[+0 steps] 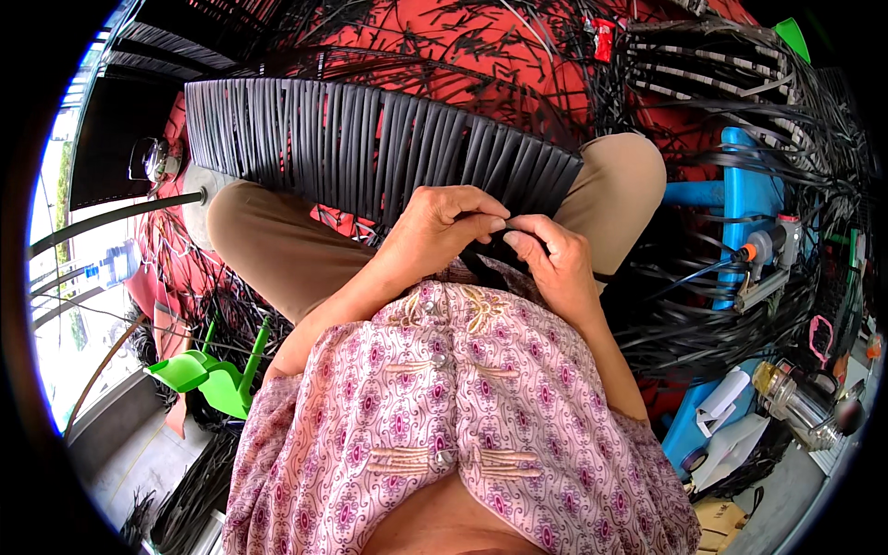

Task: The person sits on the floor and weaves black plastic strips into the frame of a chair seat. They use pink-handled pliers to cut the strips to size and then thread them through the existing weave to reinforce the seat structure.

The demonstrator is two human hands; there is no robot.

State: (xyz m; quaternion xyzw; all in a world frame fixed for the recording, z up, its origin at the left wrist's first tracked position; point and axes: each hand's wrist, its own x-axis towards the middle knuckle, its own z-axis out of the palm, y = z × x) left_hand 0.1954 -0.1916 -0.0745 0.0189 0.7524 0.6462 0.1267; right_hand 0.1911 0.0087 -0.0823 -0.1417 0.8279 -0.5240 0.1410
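A long panel [342, 139] wrapped in close rows of black flat strips lies across my lap, its right end by my right knee. Just in front of its near edge, my left hand [439, 227] and my right hand [555, 252] meet with fingertips nearly touching. Both are closed in a pinch on a thin black strip [500, 235], mostly hidden by the fingers and thumbs. Darker material hangs below the hands against my patterned shirt; its exact shape is hard to make out.
Loose black strips litter the red floor cover [444, 32]. At right stand a blue stool [745, 185], a power tool [775, 248] and a glass jar [800, 407]. Green plastic scoops [222, 384] lie at left, below a dark hose [120, 220]. Strip bundles [703, 60] fill the far right.
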